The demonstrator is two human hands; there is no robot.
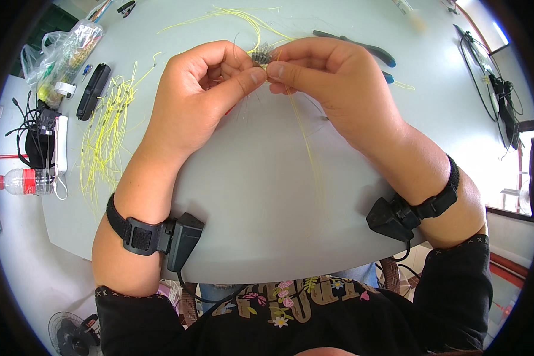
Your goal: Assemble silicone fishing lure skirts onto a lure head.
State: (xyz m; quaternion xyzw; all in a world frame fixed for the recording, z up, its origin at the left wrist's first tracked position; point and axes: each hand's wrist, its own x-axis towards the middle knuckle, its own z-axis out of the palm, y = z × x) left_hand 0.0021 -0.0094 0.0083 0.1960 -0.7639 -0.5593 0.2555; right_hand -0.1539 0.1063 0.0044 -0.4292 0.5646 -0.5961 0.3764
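Head view: L hand [202,83] & R hand [338,74] both pinch a small dark-grey ribbed piece [260,57] btwn them, above grey tabletop [249,178]; prob. light, maybe fragile, best gripped by its edges. Thin yellow strands [108,133] lie bunched at left, prob. limp, slick.

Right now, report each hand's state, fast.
Left hand: closed, thumb and fingers pinching a small dark bristly piece.
Right hand: closed, seemingly pinching the same piece from its right side.

Dark bristly piece [260,57] in both hands [203,83] [333,72]
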